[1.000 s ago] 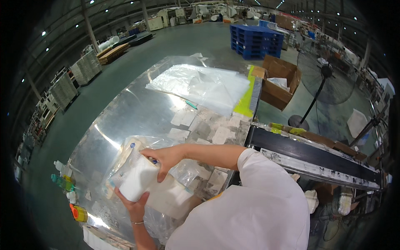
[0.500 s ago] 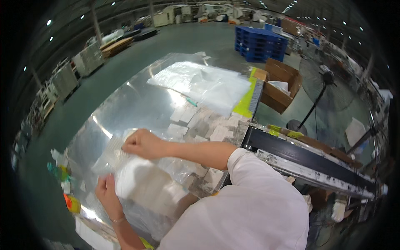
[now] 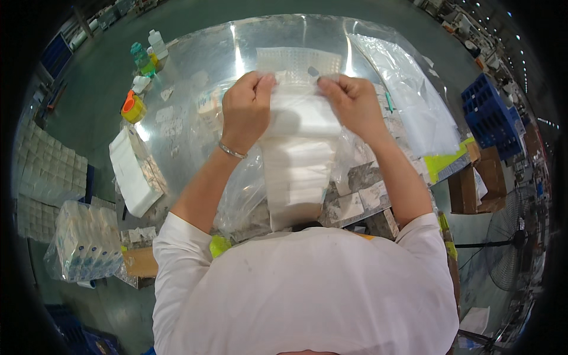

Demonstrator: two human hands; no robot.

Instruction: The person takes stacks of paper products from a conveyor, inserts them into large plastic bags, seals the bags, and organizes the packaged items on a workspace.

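Observation:
A row of white, soft-looking packs (image 3: 299, 163) runs from close to my body toward the far side of the metal table. Around it is a clear plastic bag (image 3: 299, 62), its perforated far end lying flat on the tabletop. My left hand (image 3: 245, 109) pinches the bag's left edge just beyond the packs, thumb against fingers. On the opposite edge, my right hand (image 3: 354, 105) grips the film in the same way. Between the two hands the film lies across the far end of the row. Loose clear film spreads on both sides of the packs.
Flat clear bags (image 3: 408, 94) lie at the table's right, with a green pen (image 3: 389, 102) beside them. Yellow tape (image 3: 133, 107), bottles (image 3: 157, 44) and a white pack (image 3: 135, 171) line the left side. A conveyor, a cardboard box (image 3: 488, 180) and a fan (image 3: 512, 239) stand right.
My view has swung round to face the table squarely. My hands, earlier apart at different heights over the packs, are now level at the bag's far end, each pinching one edge.

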